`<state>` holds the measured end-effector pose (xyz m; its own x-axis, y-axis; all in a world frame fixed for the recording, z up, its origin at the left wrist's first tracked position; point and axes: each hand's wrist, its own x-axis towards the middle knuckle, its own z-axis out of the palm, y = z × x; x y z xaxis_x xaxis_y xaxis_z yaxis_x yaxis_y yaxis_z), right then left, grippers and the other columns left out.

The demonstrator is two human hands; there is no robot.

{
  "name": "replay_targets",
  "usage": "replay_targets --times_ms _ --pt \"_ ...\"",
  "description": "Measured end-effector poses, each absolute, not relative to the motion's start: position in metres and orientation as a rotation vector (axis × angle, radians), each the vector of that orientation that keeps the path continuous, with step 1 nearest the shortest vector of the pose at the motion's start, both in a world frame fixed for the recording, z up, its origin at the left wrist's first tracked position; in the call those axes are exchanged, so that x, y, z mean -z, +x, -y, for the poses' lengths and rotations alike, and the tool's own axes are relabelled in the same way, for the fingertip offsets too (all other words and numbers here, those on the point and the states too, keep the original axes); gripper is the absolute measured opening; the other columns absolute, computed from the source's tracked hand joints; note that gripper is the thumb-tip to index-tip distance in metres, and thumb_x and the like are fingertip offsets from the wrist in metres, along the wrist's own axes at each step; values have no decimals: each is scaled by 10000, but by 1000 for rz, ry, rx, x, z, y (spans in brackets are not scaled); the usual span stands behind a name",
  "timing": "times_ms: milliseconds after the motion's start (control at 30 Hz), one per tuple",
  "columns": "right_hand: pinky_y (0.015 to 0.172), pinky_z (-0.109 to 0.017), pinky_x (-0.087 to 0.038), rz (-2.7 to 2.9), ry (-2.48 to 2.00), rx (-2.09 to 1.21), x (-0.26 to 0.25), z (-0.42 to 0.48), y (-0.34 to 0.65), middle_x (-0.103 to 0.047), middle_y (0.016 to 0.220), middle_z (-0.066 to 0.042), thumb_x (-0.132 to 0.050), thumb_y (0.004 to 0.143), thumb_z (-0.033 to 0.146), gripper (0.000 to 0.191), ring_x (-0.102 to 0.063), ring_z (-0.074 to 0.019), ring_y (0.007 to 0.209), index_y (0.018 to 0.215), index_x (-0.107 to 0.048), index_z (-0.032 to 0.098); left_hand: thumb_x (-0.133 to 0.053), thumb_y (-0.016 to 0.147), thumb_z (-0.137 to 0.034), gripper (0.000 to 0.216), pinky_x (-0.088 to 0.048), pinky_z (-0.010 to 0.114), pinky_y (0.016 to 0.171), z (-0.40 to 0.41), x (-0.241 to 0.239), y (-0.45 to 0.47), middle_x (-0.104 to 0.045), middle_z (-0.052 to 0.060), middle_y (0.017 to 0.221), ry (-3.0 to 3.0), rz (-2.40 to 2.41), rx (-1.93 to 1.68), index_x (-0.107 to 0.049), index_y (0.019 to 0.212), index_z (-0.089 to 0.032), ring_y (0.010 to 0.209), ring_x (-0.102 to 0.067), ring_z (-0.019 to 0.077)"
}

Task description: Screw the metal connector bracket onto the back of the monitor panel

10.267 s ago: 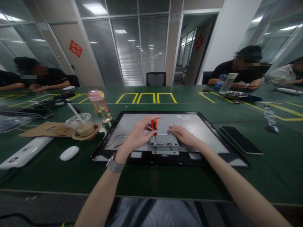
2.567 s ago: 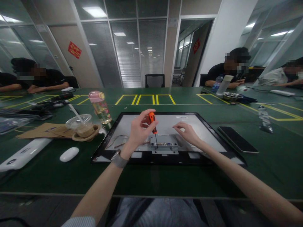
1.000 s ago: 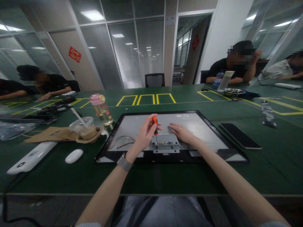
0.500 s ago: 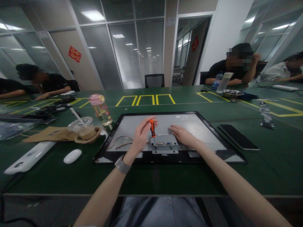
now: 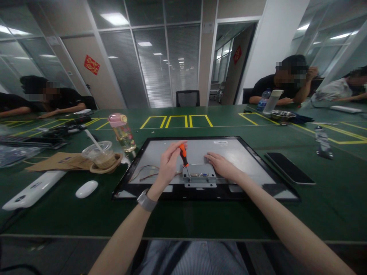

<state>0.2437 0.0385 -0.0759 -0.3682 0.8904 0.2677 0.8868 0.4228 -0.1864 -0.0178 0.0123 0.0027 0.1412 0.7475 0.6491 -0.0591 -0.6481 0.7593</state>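
A flat display panel (image 5: 197,149) with a black frame lies face down on the green table in front of me. Near its front edge sits a metal bracket box (image 5: 200,179) with connector ports. My left hand (image 5: 169,160) holds an orange and black screwdriver (image 5: 183,154) by its handle, the shaft pointing down at the box's left side. The tip's exact contact is too small to make out. Fingers extended, my right hand (image 5: 222,164) rests on the box's right rear corner and the panel. Thin wires (image 5: 147,172) lie left of the box.
Left of the panel are a white mouse (image 5: 86,189), a plastic cup (image 5: 100,152), a pink-lidded bottle (image 5: 122,131) and a white power strip (image 5: 34,191). A black phone (image 5: 289,168) lies to the right. A metal bowl (image 5: 283,115) stands farther back. Several people sit around the table.
The screwdriver's handle has tilted slightly left along with my left hand. My right hand stays on the box and panel. The whole view has shifted very slightly.
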Motion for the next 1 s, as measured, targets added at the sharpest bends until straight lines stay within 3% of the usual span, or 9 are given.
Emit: replay_targets --times_ms 100,267,467,667,867,1000 --pt "1103 -499 -432 2359 -1524 -31 76 -39 243 -571 1428 -192 -371 989 190 431 -570 -302 1298 1358 -587 143 -515 958 -297 297 -559 334 846 -10 -2 -16 -681 62 970 1783 -612 -1466 -669 1195 -204 831 -649 152" --pt "1108 -493 -428 2377 -1535 -31 75 -37 243 -555 1438 -208 -359 990 183 442 -555 -309 1313 1370 -573 112 -690 851 -283 207 -557 276 794 -10 1 -13 -594 37 957 1837 -683 -1563 -715 1048 -226 841 -610 139" --pt "1112 -489 -424 2362 -1545 -49 77 -38 244 -558 1441 -187 -370 990 185 438 -558 -301 1310 1377 -571 146 -473 995 -320 289 -562 319 852 -9 6 -11 -650 86 1103 1784 -605 -1486 -613 1223 -212 898 -655 157" --pt "1119 -494 -414 2404 -1543 -4 82 -41 246 -532 1464 -195 -348 983 157 461 -545 -291 1324 1401 -541 131 -672 878 -289 223 -533 262 775 -9 8 -9 -620 40 960 1853 -700 -1611 -695 1090 -222 835 -603 142" --pt "1120 -479 -415 2429 -1560 1 78 -39 245 -528 1463 -214 -325 1003 188 461 -544 -298 1325 1402 -539 106 -484 978 -255 301 -523 313 889 -9 3 -14 -655 73 1117 1828 -623 -1523 -662 1220 -234 931 -635 157" --pt "1136 -471 -396 2438 -1574 -5 77 -38 244 -505 1483 -217 -328 993 160 470 -521 -303 1348 1415 -521 86 -619 905 -249 276 -528 291 845 -10 3 -15 -629 47 981 1863 -687 -1579 -695 1169 -224 871 -611 150"
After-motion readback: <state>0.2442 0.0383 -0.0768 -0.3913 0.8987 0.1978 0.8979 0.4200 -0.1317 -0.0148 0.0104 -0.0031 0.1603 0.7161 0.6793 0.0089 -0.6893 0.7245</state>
